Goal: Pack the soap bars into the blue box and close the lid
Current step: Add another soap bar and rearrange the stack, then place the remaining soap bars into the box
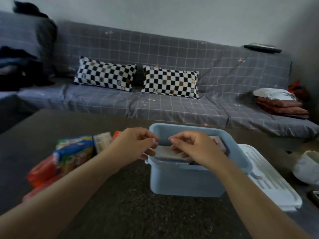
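A light blue box (183,181) stands open on the dark table, with packed bars inside. Over its left half my left hand (136,144) and my right hand (193,145) hold a whitish soap bar (166,151) between them, one at each end, fingers curled. The bar lies flat at the box's rim level, on top of others. A red and white pack (218,140) shows deeper in the box behind my right hand. Left of the box lies a pile of soap packs: green and blue ones (74,152), orange ones (42,171) and a pale one (102,142).
The white slotted lid (269,178) lies flat on the table right of the box. A white object (309,166) sits at the right edge. Behind the table runs a grey checked sofa (155,104) with two checkered pillows (136,77) and folded cloth (279,102).
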{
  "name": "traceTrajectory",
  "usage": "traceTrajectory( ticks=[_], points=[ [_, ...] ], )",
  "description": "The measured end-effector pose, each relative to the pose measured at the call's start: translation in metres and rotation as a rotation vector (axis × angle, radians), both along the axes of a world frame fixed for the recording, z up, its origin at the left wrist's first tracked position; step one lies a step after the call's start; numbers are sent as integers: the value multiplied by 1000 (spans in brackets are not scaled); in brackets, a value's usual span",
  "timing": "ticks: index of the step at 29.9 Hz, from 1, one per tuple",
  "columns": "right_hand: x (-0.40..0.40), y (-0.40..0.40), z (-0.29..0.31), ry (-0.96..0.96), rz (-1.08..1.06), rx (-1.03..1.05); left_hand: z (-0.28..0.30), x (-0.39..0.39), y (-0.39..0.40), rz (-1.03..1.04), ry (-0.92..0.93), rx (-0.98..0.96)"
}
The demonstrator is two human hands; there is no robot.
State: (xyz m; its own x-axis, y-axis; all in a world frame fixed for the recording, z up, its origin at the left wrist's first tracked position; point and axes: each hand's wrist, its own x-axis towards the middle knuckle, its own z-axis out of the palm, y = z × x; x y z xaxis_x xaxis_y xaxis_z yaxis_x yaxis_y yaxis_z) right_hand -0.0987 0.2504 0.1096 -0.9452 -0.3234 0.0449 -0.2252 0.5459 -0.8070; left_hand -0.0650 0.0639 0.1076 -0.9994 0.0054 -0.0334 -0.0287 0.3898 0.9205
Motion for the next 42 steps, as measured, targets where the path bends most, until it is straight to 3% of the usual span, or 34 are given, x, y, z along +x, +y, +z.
traceTrajectory(
  ticks=[8,16,22,29,32,38,42],
  points=[
    [25,-98,-14,151,169,-92,-27,50,-75,236,26,-41],
    [17,-159,-62,16,189,-45,-62,54,-123,420,-8,-156],
    [-2,-193,-95,-162,179,-33,-95,43,-154,775,26,-281],
    [-14,-210,-111,-268,148,-36,-119,19,-177,721,-17,-503],
    [-15,-209,-114,-250,137,-11,-124,12,-177,756,43,-414],
    [-17,-207,-109,-204,68,-34,-108,19,-169,753,185,-44],
    [-19,-208,-100,-307,15,-202,-78,8,-168,664,107,223]
  ],
)
